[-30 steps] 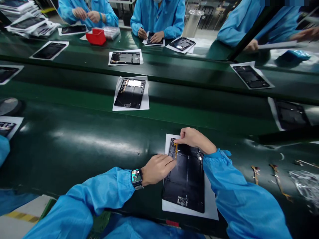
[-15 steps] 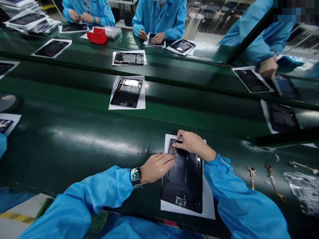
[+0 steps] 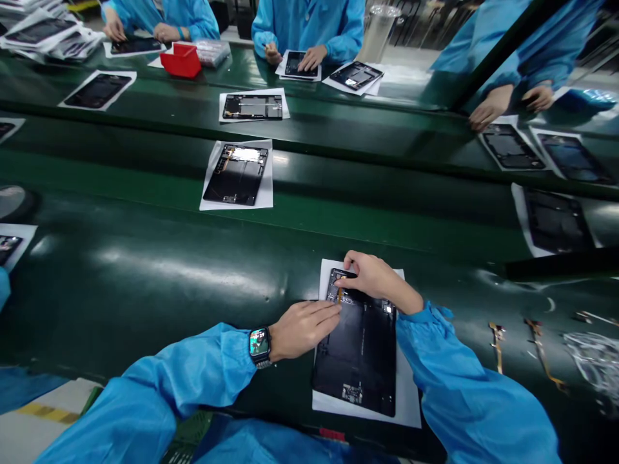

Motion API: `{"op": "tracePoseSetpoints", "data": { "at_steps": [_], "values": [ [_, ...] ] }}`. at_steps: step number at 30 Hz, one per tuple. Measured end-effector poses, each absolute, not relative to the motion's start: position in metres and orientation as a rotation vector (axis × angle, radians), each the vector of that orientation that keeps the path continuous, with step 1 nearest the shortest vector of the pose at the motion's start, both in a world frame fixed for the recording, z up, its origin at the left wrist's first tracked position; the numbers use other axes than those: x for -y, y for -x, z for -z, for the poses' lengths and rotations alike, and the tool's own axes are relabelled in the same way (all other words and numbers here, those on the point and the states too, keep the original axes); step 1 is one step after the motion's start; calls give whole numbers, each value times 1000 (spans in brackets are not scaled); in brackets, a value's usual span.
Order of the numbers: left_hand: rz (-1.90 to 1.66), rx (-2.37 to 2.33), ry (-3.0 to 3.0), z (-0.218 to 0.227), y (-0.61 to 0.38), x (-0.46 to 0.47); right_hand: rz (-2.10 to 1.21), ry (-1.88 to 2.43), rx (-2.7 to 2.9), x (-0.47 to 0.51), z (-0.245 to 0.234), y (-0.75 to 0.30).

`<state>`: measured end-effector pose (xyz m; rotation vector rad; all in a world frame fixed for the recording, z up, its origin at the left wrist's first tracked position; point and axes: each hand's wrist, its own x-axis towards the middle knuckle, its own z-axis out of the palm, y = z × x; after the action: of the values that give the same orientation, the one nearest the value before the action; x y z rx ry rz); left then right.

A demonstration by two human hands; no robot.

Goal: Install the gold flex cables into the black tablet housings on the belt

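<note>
A black tablet housing (image 3: 358, 361) lies on a white sheet (image 3: 409, 403) in front of me, its inner side up. Over its upper left part, the thumb and fingers of my right hand (image 3: 380, 278) close on an orange flex cable (image 3: 340, 296). From the left comes my left hand (image 3: 304, 327), its fingers stretched out and side by side. Their tips rest at the cable's lower end, over the housing. The thumb of that hand is hidden, and so is the cable's upper end.
Two loose flex cables (image 3: 544, 354) and a clear plastic heap (image 3: 597, 364) lie at the right. Across the green bench are more housings (image 3: 236, 177) on sheets, a red bin (image 3: 180, 61) and co-workers in blue. A dark bar (image 3: 561, 265) juts in from the right.
My hands stay at the same spot on the housing, the left fingers now straighter. At the upper right, a co-worker's hands have shifted, with one now near a housing's edge. The camera view has shifted slightly.
</note>
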<state>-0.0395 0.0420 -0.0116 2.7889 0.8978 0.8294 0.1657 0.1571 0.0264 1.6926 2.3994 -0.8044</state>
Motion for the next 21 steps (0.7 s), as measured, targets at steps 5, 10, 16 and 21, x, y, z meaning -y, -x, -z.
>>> {"op": "tracePoseSetpoints", "data": {
  "at_steps": [5,10,16,21],
  "values": [
    [-789,-877,-2826,12,39,-42,783,-1719,-2348,-157,-30,-162],
    [-778,-864,-2837,13,38,-42,801,-1658,-2405,-157,-32,-164],
    [-740,-872,-2808,13,38,-41,737,-1737,-2480,-148,-29,-167],
    [-748,-869,-2789,11,38,-41,804,-1787,-2461,-147,-27,-167]
  ]
}}
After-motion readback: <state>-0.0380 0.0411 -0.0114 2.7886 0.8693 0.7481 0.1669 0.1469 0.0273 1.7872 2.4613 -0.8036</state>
